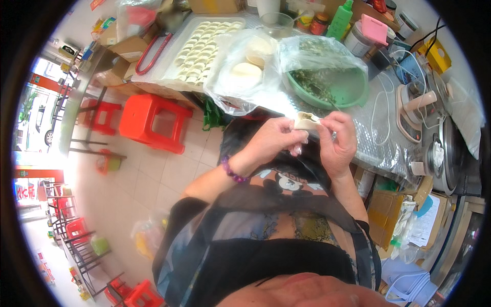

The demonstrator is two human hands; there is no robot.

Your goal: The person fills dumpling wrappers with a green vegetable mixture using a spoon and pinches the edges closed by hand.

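A partly folded dumpling [305, 122] is held between my two hands at the table's front edge, with some filling showing at its top. My left hand [279, 135] grips its left side between thumb and fingers. The thumb and forefinger of my right hand [337, 140] pinch its right end. Just beyond it is a green basin [347, 86] of chopped green filling, partly draped with a clear plastic bag. To its left, round dough wrappers [246, 75] lie in a clear plastic bag [220, 92]. Rows of folded dumplings [203, 48] fill a tray farther left.
A red plastic stool [153, 121] stands on the tiled floor at left. A red U-shaped lock [147, 57] lies left of the tray. A green bottle [340, 19] and jars line the back. White cables [378, 115] and a kitchen appliance [410, 111] occupy the right side.
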